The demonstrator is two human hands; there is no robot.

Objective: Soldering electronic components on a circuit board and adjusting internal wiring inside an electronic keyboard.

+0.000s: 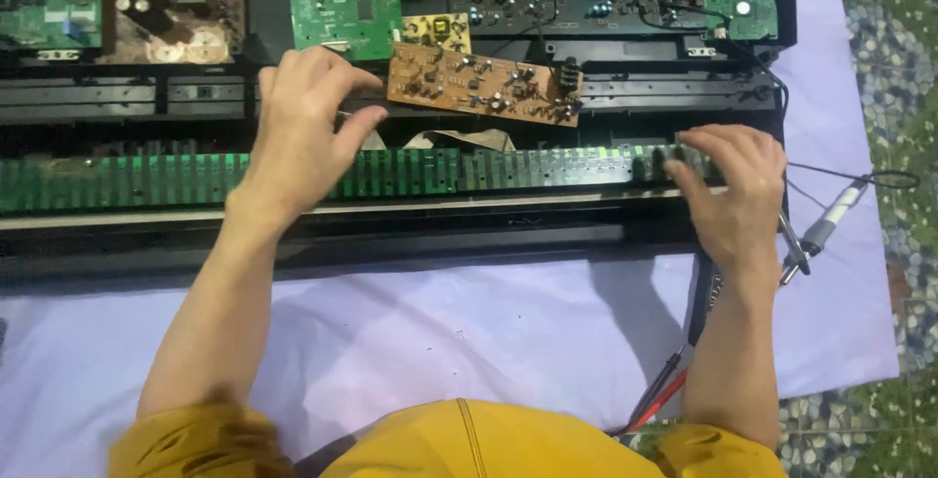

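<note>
The left hand (pixel 298 131) hovers over the green strip (pixel 410 173), fingers loosely curled, gripping nothing, just beside the brown board (pixel 484 85) behind the strip. The right hand (pixel 735 190) rests curled fingertips on the strip's right end, near the soldering iron (pixel 826 229).
</note>
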